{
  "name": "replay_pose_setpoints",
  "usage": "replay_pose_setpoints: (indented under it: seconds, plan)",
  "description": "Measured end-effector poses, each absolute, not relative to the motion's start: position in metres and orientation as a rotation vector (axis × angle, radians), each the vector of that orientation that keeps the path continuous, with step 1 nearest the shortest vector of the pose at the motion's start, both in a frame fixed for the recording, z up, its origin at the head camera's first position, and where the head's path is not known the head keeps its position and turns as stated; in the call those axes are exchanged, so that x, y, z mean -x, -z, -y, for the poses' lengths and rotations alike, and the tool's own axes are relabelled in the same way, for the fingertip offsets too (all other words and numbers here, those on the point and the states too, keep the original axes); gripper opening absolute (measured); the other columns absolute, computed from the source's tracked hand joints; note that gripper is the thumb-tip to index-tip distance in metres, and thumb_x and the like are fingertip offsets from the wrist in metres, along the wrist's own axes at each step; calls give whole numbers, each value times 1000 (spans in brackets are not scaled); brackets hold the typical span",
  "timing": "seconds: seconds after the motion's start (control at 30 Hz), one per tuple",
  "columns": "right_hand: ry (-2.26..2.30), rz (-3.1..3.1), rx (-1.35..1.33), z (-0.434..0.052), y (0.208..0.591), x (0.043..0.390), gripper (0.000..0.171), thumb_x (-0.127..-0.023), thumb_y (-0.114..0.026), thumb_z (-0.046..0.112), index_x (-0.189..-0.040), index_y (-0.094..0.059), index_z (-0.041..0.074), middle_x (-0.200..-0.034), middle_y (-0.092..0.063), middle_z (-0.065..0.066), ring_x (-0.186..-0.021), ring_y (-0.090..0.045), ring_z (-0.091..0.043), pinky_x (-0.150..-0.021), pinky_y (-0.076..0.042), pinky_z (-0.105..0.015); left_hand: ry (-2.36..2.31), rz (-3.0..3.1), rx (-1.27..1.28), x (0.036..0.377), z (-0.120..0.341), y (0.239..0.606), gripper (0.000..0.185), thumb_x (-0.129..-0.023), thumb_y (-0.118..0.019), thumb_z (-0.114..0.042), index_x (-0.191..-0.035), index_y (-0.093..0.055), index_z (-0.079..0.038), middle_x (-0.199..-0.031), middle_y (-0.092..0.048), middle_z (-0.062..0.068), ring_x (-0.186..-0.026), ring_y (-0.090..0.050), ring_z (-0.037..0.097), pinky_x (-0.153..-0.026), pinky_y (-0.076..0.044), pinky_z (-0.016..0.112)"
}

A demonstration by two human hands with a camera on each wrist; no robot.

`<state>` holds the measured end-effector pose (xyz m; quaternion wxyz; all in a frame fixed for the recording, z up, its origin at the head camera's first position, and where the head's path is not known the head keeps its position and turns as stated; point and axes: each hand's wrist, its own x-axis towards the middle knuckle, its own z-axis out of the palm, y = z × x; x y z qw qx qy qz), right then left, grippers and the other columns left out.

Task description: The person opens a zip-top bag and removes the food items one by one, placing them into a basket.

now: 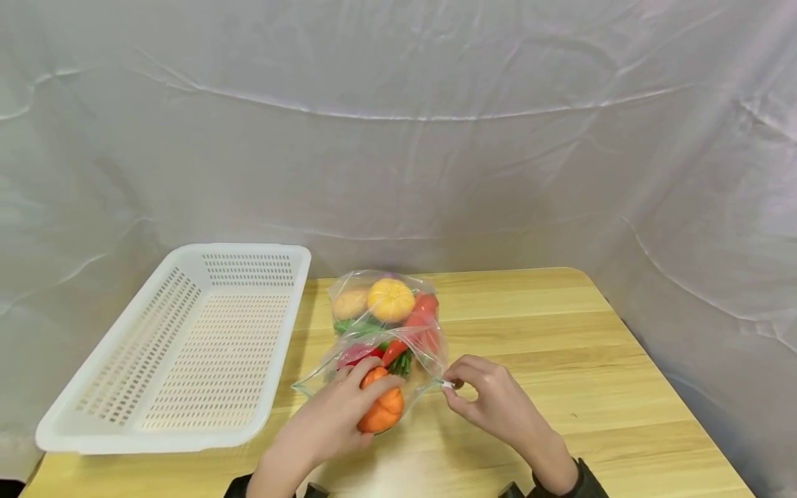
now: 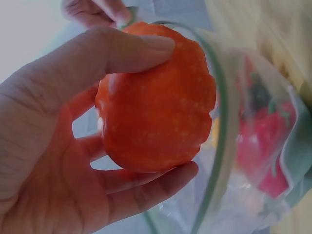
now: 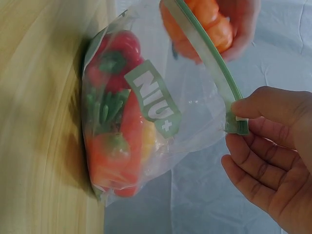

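A clear zip bag [image 1: 386, 325] full of toy vegetables lies on the wooden table [image 1: 560, 346], its mouth toward me. My left hand [image 1: 339, 415] grips an orange toy pepper [image 1: 381, 404] [image 2: 156, 97] at the bag's open mouth, thumb over the top and fingers underneath. My right hand [image 1: 482, 398] pinches the right corner of the green zip strip [image 3: 222, 85] between thumb and fingers, holding the mouth open. Through the plastic show red peppers [image 3: 117, 53], green beans [image 3: 105, 109], a yellow-orange pumpkin [image 1: 391, 299] and a tan piece. The bag [image 3: 146, 122] carries a green label.
A white perforated plastic basket [image 1: 180, 346] stands on the table's left side with nothing in it. A wrinkled white cloth backdrop [image 1: 398, 124] hangs behind and around the table. Bare wood shows to the right of the bag.
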<state>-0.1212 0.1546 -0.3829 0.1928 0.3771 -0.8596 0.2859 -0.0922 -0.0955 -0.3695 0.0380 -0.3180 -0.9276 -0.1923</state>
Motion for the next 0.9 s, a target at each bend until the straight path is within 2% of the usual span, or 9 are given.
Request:
replay_pose_setpoints:
  seconds: [0.2,0.37,0.5,0.67,0.9]
  plan:
    - [-803,2419,-1054,-156,383,121,16,-69,-72,-2,-78,-67,10,-76,-64,5,-67,-57,-3,-62,-45,-9,666,2793,958,84,109,358,74,-60,-80,-11,-126,-51,-30,-128,-49,5,-108,-53,24,-77,-54,36]
    - [-804,2424,-1055,-156,382,120,14,-70,-72,-1,-78,-67,9,-76,-64,4,-67,-57,-3,-62,-46,-9,693,2773,852,77,131,344,77,-60,-78,-8,-130,-50,-28,-137,-44,9,-112,-52,28,-80,-53,41]
    - [-805,2435,-1050,-157,382,120,7,-74,-71,3,-77,-67,8,-76,-64,3,-67,-57,-3,-61,-46,-10,681,2747,734,76,149,336,77,-60,-80,-9,-129,-51,-26,-131,-48,9,-108,-53,29,-80,-52,43]
    - [-801,2440,-1044,-157,382,120,12,-71,-72,0,-78,-68,8,-76,-64,5,-67,-57,-2,-61,-46,-11,668,2672,658,77,168,336,76,-54,-82,-5,-124,-54,-21,-126,-50,10,-104,-54,30,-79,-53,46]
    - [-812,2445,-1042,-157,381,119,10,-73,-71,0,-79,-68,8,-77,-64,5,-67,-56,-2,-61,-46,-11,674,2662,548,79,194,344,81,-54,-82,-5,-127,-52,-22,-124,-49,11,-99,-56,31,-75,-51,50]
